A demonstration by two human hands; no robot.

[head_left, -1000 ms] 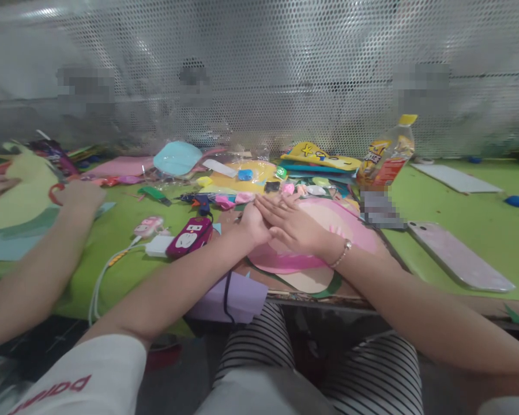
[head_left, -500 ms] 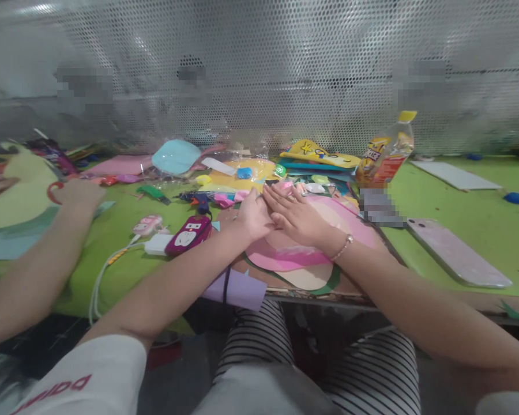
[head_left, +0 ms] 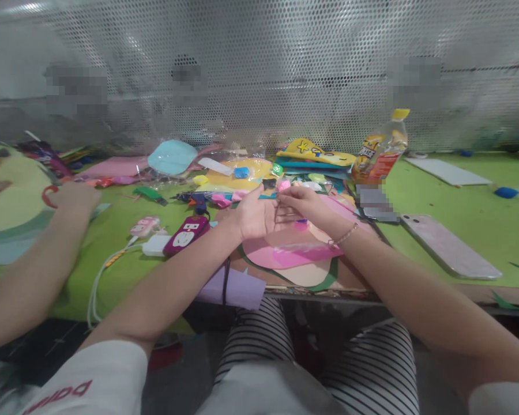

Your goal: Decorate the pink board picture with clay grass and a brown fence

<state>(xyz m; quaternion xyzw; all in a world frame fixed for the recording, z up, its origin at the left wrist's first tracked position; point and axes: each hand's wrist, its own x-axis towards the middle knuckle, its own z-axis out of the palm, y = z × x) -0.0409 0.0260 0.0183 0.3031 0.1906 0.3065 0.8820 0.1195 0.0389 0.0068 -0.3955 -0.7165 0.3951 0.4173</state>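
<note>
Just above the table's near edge, the right hand (head_left: pixel 305 203) pinches what looks like a small pink piece (head_left: pixel 284 185), touching the left hand (head_left: pixel 254 216), whose palm lies spread beside it.

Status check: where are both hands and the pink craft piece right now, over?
Left hand open, palm up over the pink cutout. Right hand pinching something small at left fingertips. Co-worker's arm far left, apart.

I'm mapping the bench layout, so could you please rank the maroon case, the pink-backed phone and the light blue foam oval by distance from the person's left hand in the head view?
From the left hand:
1. Maroon case with white patches, just to its left on the green table.
2. Light blue foam oval, farther back and left, by the mesh screen.
3. Pink-backed phone, lying flat far to the right.
</note>
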